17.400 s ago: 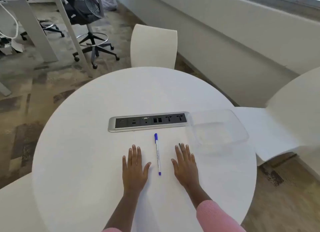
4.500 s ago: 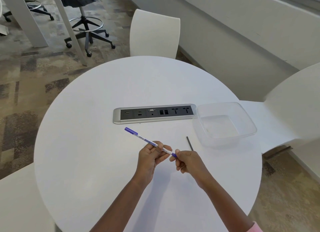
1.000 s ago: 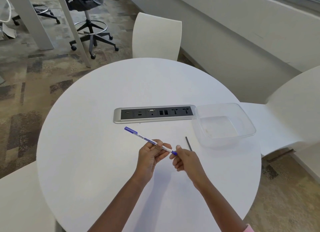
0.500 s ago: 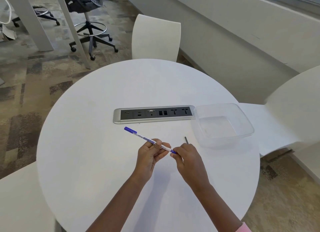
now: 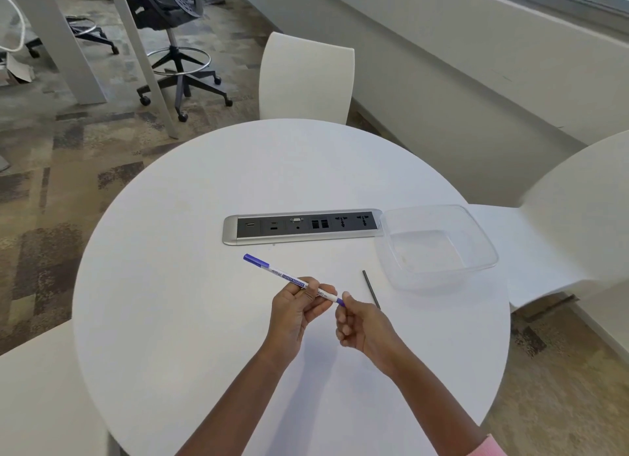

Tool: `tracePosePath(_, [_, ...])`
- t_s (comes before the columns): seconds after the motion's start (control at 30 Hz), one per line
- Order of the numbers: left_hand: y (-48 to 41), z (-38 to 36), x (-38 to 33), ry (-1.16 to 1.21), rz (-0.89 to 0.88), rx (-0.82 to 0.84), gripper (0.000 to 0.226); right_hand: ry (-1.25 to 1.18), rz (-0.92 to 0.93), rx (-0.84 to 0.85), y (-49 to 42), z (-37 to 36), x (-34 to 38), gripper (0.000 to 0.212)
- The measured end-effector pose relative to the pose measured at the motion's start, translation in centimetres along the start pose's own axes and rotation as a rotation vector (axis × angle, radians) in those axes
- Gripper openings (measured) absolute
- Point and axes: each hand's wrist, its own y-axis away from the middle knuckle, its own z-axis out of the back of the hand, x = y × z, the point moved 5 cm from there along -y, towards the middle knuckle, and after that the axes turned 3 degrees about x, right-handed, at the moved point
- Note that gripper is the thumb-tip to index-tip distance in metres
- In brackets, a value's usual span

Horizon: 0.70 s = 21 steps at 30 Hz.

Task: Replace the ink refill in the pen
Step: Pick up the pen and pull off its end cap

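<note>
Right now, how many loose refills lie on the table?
1: the dark refill lies between the right hand and the clear container. Any inside the pen is hidden.

Pretty plain office corner tbh. Round white table (image 5: 204,200) with a silver socket strip (image 5: 299,227) sunk into its top, a white shell chair (image 5: 306,77) tucked in at the far side and a second white chair (image 5: 578,197) off to the right. Blotchy brown-grey carpet (image 5: 51,183), a black mesh swivel chair (image 5: 170,9) beside white desk legs (image 5: 61,40), long cream wall (image 5: 442,47). Light's soft and even.
</note>
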Motion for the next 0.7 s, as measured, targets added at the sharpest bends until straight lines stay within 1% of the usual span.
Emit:
tracePosePath(0.03, [0.0,-0.1,0.0,0.005,0.001,-0.006,0.014,0.132,0.080,-0.056,0.1,0.1,0.3,0.044])
tracePosePath(0.07, [0.0,-0.1,0.0,0.009,0.002,-0.009,0.014,0.283,0.187,-0.119,0.3,0.1,0.7,0.035])
tracePosePath(0.13, [0.0,-0.2,0.0,0.010,0.005,-0.018,0.014,0.569,0.436,-0.256,1.0,0.3,1.5,0.012])
tracePosePath(0.2, [0.1,-0.2,0.1,0.003,0.007,-0.035,0.014,0.855,0.631,-0.367,1.9,0.2,2.0,0.008])
tracePosePath(0.27, [0.2,-0.1,0.1,0.009,0.008,-0.040,0.013,1.104,0.761,-0.430,2.5,-0.3,2.5,0.007])
tracePosePath(0.33, [0.3,0.0,0.0,0.019,0.008,-0.033,0.012,1.253,0.850,-0.463,2.9,-0.9,2.9,0.008])
tracePosePath(0.4, [0.3,0.1,0.0,0.026,0.009,-0.028,0.013,1.280,0.896,-0.468,3.1,-1.2,3.1,0.008])
tracePosePath(0.47, [0.3,0.2,0.1,0.030,0.010,-0.023,0.013,1.238,0.868,-0.464,3.0,-1.2,3.1,0.005])
tracePosePath(0.57, [0.5,0.3,0.1,0.034,0.013,-0.011,0.014,1.103,0.688,-0.392,1.9,-0.8,2.4,0.015])
tracePosePath(0.7, [0.6,0.5,0.2,0.007,0.012,-0.002,0.015,0.801,0.462,-0.264,1.3,-0.2,1.5,0.026])
